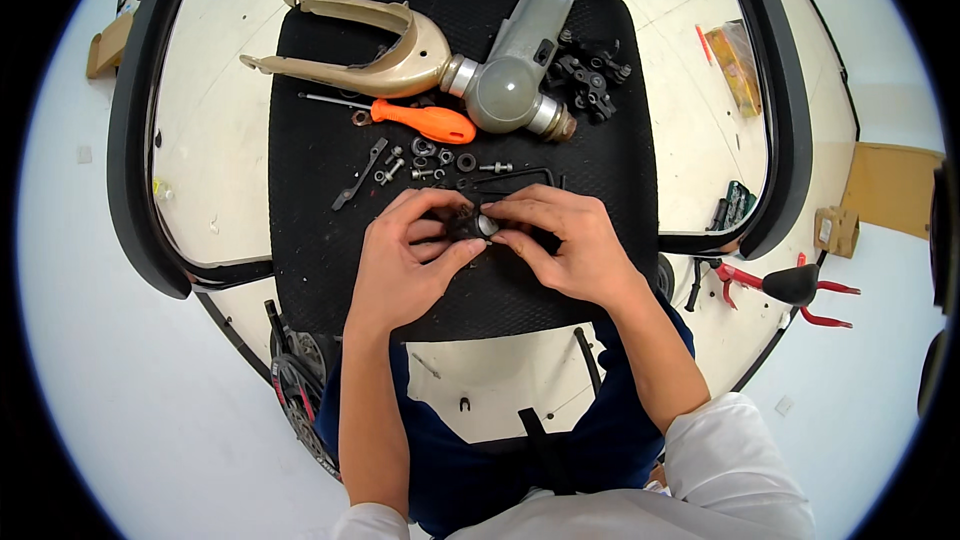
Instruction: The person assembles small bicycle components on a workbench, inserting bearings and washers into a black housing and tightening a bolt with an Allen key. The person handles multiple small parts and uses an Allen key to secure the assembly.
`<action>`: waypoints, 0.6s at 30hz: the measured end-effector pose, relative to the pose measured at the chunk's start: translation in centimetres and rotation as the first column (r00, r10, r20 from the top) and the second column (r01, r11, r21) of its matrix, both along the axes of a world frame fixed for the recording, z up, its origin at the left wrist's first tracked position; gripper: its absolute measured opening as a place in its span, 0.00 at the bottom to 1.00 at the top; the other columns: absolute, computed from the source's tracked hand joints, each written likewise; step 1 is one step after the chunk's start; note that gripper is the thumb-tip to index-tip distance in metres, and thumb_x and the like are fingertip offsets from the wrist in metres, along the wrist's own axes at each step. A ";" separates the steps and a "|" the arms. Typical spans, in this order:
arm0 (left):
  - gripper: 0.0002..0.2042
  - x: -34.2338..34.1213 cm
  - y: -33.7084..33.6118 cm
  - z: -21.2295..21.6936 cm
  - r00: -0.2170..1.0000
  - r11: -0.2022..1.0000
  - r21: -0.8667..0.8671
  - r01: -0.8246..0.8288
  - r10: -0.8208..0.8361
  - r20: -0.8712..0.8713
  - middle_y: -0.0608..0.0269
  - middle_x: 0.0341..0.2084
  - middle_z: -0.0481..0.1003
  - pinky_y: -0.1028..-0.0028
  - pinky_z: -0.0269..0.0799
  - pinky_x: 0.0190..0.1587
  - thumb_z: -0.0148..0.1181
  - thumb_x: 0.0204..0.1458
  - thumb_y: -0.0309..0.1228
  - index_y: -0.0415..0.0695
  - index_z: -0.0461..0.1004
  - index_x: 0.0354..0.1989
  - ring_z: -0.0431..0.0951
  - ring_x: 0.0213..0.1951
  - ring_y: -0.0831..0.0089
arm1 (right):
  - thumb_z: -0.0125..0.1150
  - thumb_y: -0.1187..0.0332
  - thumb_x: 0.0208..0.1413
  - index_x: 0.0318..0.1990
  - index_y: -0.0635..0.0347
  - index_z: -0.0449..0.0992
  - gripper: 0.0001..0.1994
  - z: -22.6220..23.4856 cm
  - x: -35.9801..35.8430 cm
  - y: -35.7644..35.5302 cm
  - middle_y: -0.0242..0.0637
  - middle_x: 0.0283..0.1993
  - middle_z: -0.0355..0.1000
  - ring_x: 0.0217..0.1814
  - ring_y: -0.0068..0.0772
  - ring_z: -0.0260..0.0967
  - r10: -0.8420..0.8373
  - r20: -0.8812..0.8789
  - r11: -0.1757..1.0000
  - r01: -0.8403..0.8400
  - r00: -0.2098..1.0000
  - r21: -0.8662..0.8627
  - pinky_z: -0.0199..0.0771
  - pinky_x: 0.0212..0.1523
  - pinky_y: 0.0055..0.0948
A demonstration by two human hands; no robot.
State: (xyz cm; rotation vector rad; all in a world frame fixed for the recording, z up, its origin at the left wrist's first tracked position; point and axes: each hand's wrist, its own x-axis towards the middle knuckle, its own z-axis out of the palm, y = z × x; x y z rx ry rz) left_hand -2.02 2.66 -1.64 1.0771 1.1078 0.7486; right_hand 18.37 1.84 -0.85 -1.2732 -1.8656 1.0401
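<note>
Over the front half of a black chair seat (310,270), my left hand (408,255) and my right hand (572,240) meet. Between their fingertips they pinch a small black part (463,224) with a pale, silvery round face toward the right; its exact kind is not clear. Both hands are closed on it, and the fingers hide much of its outline. Just beyond them lie a black hex key (522,176), a dark ring (466,163) and several small bolts and nuts (420,152). A flat grey metal strip (360,175) rests beyond my left hand.
Farther back lie an orange-handled screwdriver (425,122), a gold bicycle fork (420,65) joined to a grey frame tube (530,25), and black clamp-like parts (592,80). Armrests (140,140) flank the seat. Red bicycle parts (740,275) lie on the floor at right.
</note>
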 end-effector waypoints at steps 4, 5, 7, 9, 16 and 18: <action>0.19 0.6 -0.1 0.1 0.999 0.999 0.020 -0.027 0.026 0.031 0.59 0.43 0.73 0.74 0.82 0.45 0.65 0.46 0.13 0.33 0.72 0.48 0.77 0.44 0.72 | 0.64 0.74 0.53 0.44 0.66 0.77 0.11 0.3 0.0 -0.1 0.46 0.38 0.76 0.38 0.47 0.76 -0.022 0.013 0.996 0.023 1.000 -0.087 0.77 0.39 0.35; 0.19 0.7 -0.2 0.1 0.999 0.999 0.031 -0.036 0.035 0.035 0.59 0.43 0.73 0.74 0.82 0.45 0.65 0.46 0.14 0.32 0.72 0.48 0.77 0.45 0.72 | 0.63 0.73 0.54 0.44 0.66 0.77 0.11 0.3 -0.2 -0.3 0.47 0.38 0.76 0.39 0.48 0.76 -0.035 0.014 0.996 0.036 0.999 -0.080 0.77 0.39 0.35; 0.18 0.9 -0.2 -0.1 0.994 0.999 -0.015 -0.052 0.053 0.095 0.58 0.44 0.73 0.73 0.82 0.46 0.64 0.47 0.14 0.31 0.72 0.48 0.78 0.45 0.70 | 0.61 0.70 0.57 0.47 0.66 0.73 0.12 -0.3 -0.4 -0.4 0.48 0.38 0.75 0.39 0.52 0.75 -0.031 0.069 0.999 0.033 0.997 -0.027 0.77 0.38 0.38; 0.18 0.8 -0.1 0.0 0.989 0.997 -0.060 -0.053 0.061 0.131 0.57 0.44 0.73 0.73 0.81 0.47 0.63 0.48 0.14 0.30 0.72 0.49 0.78 0.45 0.70 | 0.59 0.68 0.59 0.47 0.65 0.70 0.13 -0.2 -0.6 -0.3 0.47 0.38 0.73 0.37 0.52 0.74 0.001 0.155 1.000 -0.003 0.988 0.009 0.76 0.37 0.39; 0.20 0.6 0.1 0.7 0.987 0.996 -0.075 -0.041 0.053 0.155 0.57 0.44 0.75 0.74 0.78 0.50 0.60 0.51 0.13 0.28 0.70 0.54 0.77 0.44 0.74 | 0.56 0.65 0.62 0.44 0.64 0.66 0.12 -0.3 -1.5 -0.5 0.47 0.36 0.72 0.33 0.51 0.74 -0.010 0.255 1.000 0.004 0.967 0.024 0.75 0.30 0.41; 0.20 0.5 0.1 0.8 0.979 0.995 -0.094 -0.036 0.053 0.195 0.57 0.45 0.75 0.75 0.76 0.51 0.59 0.52 0.13 0.28 0.69 0.55 0.77 0.45 0.75 | 0.56 0.65 0.62 0.43 0.64 0.65 0.12 -0.4 -1.9 -0.6 0.47 0.34 0.72 0.31 0.51 0.74 -0.043 0.225 0.999 0.038 0.974 0.027 0.75 0.27 0.41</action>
